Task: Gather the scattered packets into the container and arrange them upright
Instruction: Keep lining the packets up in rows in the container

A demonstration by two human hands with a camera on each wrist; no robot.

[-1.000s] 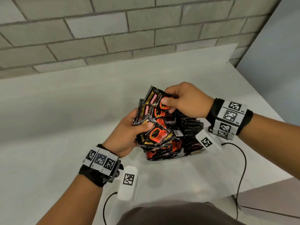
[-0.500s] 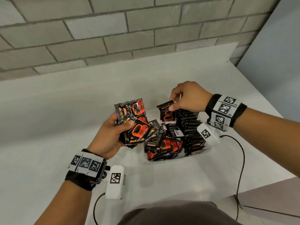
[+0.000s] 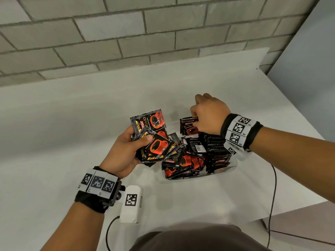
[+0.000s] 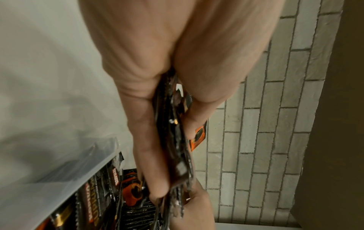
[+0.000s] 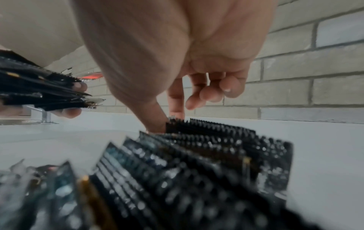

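**Packets in both hands over a half-sorted container**

The left hand (image 3: 125, 153) grips a fanned stack of packets (image 3: 152, 140), thumb pressed across the top one and fingers (image 4: 157, 171) curled beneath, holding the stack just left of the clear container (image 3: 224, 171) and slightly above the white worktop (image 3: 72, 133). The packets are black with a red cup printed on the front.

The right hand (image 3: 208, 115) reaches down at the far end of the container, where its thumb and forefinger pinch the top edge of a single packet (image 3: 188, 125) that stands nearly upright; the other fingers (image 5: 226, 87) are loosely curled above it, holding nothing.

Inside the container, the right side carries a tight upright row of packets (image 3: 217, 151), their serrated black edges lined up one behind another. The left side holds a loose jumble of packets (image 3: 183, 160), lying flat or tilted over one another, some face up, some showing a barcode.

A grey brick wall (image 3: 145, 33) rises behind the worktop, and a black cable (image 3: 273, 196) hangs off its near right edge
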